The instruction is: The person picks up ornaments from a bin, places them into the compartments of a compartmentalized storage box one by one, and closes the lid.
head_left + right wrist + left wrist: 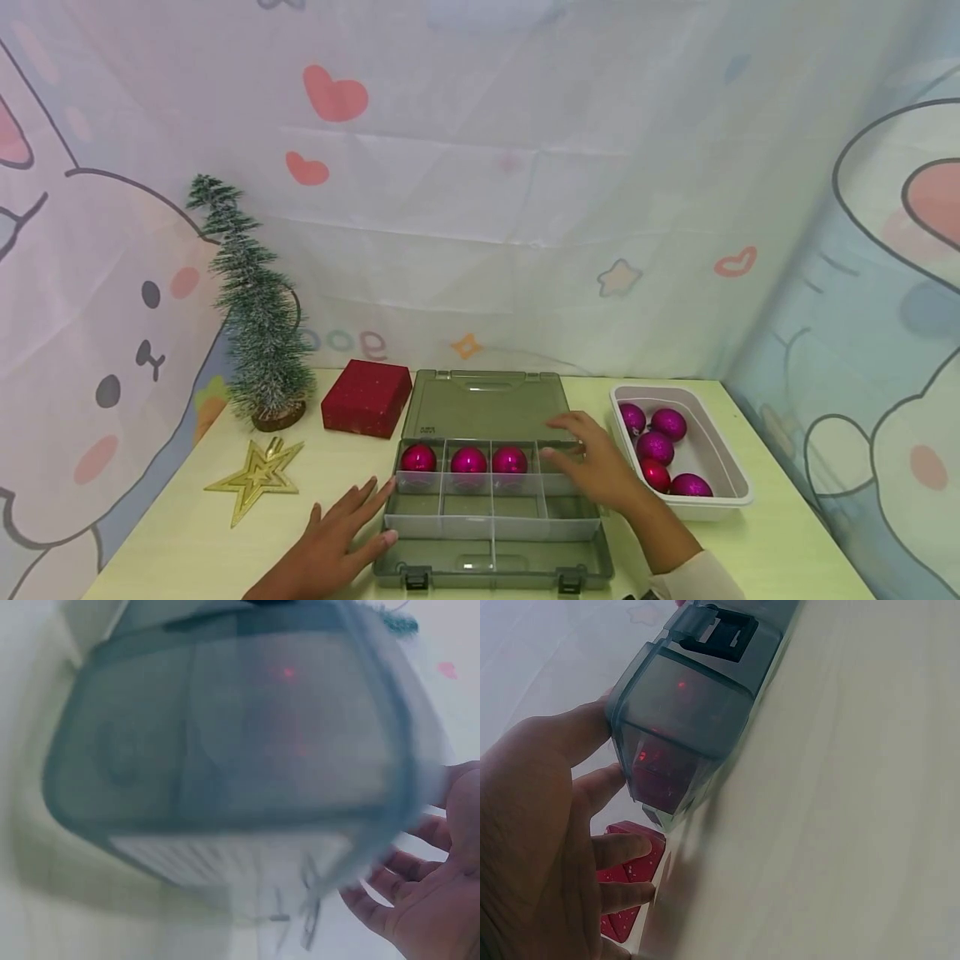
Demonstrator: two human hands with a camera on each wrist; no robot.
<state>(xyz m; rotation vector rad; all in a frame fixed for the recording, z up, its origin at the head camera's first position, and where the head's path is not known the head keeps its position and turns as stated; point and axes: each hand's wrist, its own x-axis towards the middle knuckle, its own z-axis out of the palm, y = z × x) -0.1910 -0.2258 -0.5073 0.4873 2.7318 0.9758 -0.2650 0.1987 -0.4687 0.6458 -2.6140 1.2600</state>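
A transparent grey-green divided box (442, 554) lies with its lid (483, 408) folded back. Three shiny magenta Christmas balls (468, 460) sit one apiece in the left three compartments of its back row. My left hand (333, 537) spreads its fingers along the box's left side; in the left wrist view, thumb and index finger touch the box's edge (619, 712). Over the back right compartment hovers my right hand (600, 467), fingers loosely bent and apart. No ball shows in it, and the right wrist view shows the right hand (442, 885) with parted fingers beside the blurred box wall.
A white tub (708, 501) with several purple and red balls (656, 448) stands right of the box. Left of it are a dark red box (366, 398), a small frosted Christmas tree (262, 342) and a gold star (258, 477). A printed cloth hangs behind the table.
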